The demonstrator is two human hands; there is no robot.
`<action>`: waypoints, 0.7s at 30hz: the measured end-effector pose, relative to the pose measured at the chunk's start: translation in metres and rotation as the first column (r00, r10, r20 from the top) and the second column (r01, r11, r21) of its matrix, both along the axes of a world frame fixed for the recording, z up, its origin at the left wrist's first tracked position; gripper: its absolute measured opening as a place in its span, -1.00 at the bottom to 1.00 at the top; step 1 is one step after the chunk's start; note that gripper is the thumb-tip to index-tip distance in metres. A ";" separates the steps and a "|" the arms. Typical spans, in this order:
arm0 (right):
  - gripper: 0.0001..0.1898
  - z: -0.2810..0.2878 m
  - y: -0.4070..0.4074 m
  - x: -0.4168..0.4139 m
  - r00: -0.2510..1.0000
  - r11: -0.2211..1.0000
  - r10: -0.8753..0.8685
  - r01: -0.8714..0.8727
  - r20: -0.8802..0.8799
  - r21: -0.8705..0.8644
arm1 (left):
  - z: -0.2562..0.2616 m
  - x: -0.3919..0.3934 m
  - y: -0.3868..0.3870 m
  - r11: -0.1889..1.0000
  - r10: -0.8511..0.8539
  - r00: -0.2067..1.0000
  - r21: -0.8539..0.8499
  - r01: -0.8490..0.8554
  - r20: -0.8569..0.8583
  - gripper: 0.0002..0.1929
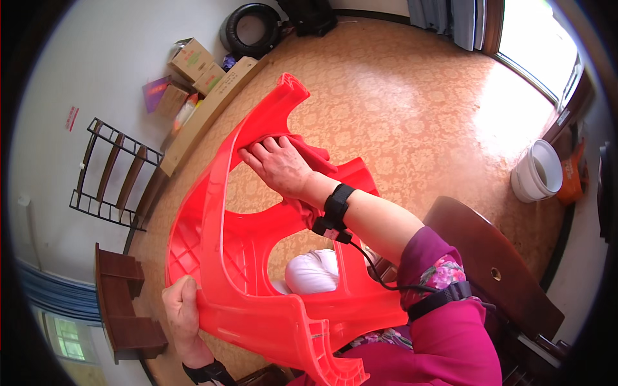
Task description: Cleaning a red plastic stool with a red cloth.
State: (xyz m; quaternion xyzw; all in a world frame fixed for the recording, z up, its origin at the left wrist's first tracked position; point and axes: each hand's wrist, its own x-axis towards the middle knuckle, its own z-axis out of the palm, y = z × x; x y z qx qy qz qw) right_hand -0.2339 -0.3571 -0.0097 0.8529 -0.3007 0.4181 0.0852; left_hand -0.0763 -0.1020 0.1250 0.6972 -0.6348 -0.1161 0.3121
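Note:
A red plastic stool (260, 313) lies tilted on its side before me, its hollow underside and legs turned towards me. At the lower left, my left hand (182, 309) is closed around the edge of the stool. My right hand (280, 166) presses a red cloth (314, 155) against the inner face of the upper leg; part of the cloth hangs below the wrist. Its fingertips rest on the cloth and the plastic. A light-coloured trouser knee (313, 272) shows through an opening in the stool.
A wooden board-like furniture piece (487, 260) stands at right, near a white bucket (537, 171) and an orange bag (573, 176). Cardboard boxes (192, 60), a black tyre-like ring (252, 30), a metal-framed rack (118, 173) and a brown wooden cabinet (126, 309) line the left wall.

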 end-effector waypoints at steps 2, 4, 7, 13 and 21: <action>-0.57 -0.001 0.002 0.002 0.999 0.999 -0.034 0.034 0.000 -0.006 | 0.002 -0.005 -0.002 1.000 0.002 1.000 -0.003 -0.002 -0.015 -0.58; -0.58 -0.004 -0.002 0.005 0.999 0.999 -0.034 0.033 0.006 0.014 | 0.002 -0.007 -0.007 1.000 -0.007 0.999 -0.006 0.007 -0.035 -0.58; -0.61 -0.012 -0.008 0.005 1.000 0.999 -0.019 0.018 0.012 0.040 | 0.001 -0.007 -0.010 1.000 -0.016 0.999 -0.011 0.015 -0.038 -0.58; -0.56 -0.009 -0.003 -0.003 1.000 0.999 0.015 -0.016 0.007 0.043 | 0.000 -0.001 -0.004 1.000 -0.018 0.999 -0.013 0.017 -0.031 -0.56; -0.54 -0.006 0.000 0.004 0.997 0.998 -0.064 0.065 -0.043 0.020 | 0.001 -0.002 -0.004 1.000 -0.004 1.000 -0.003 0.004 -0.028 -0.56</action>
